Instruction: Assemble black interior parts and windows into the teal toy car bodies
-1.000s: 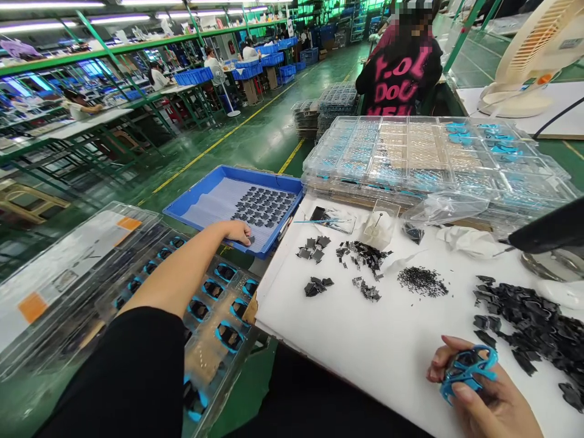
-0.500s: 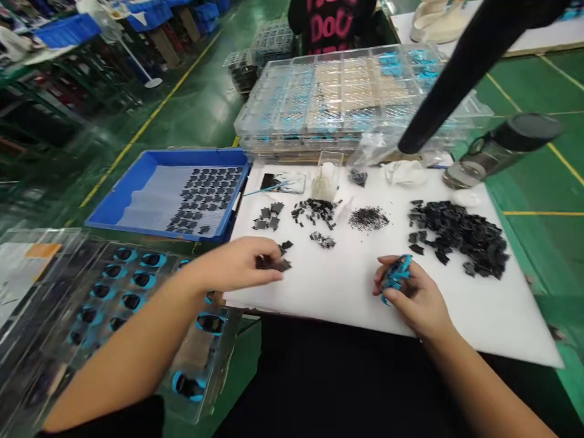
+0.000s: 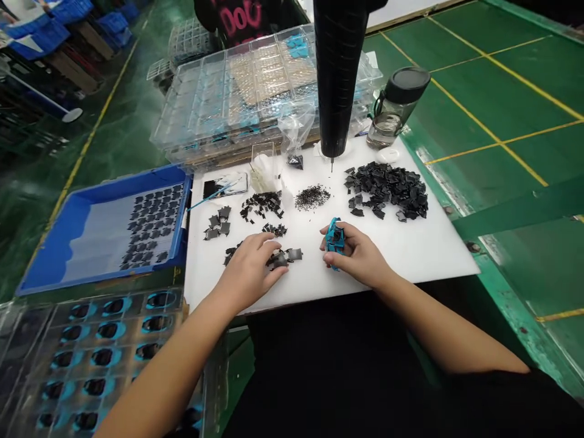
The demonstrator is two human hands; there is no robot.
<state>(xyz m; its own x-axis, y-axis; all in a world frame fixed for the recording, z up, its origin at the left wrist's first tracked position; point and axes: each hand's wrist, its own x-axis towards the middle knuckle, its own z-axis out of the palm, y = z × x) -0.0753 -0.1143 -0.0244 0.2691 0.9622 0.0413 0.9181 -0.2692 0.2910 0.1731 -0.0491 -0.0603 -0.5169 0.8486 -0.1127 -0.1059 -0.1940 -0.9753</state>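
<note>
My right hand [image 3: 358, 252] is closed around a small blue toy car body [image 3: 334, 238] with dark parts in it, held just above the white work board [image 3: 314, 277]. Over a few flat dark grey plastic pieces [image 3: 294, 254] at the board's near left, my left hand [image 3: 249, 267] has its thumb and forefinger apart. Some pieces lie right at these fingertips; whether they touch is unclear. More dark pieces [image 3: 229, 252] show on its other side, partly hidden by the hand. Beyond it are small black parts [image 3: 275, 230] and a heap of black strips [image 3: 262, 207].
A black power screwdriver [image 3: 340, 79] hangs over the board, near a pile of tiny screws [image 3: 312, 196]. Black plastic parts [image 3: 392, 188] are heaped at right, before a water bottle [image 3: 396, 106]. Left are a blue tray [image 3: 50, 274] and a clear tray of blue car bodies [image 3: 132, 304].
The view has swung to the right. My left hand has moved further over the board, and grey pieces now show by its fingertips. The blue car body is turned in my right hand.
</note>
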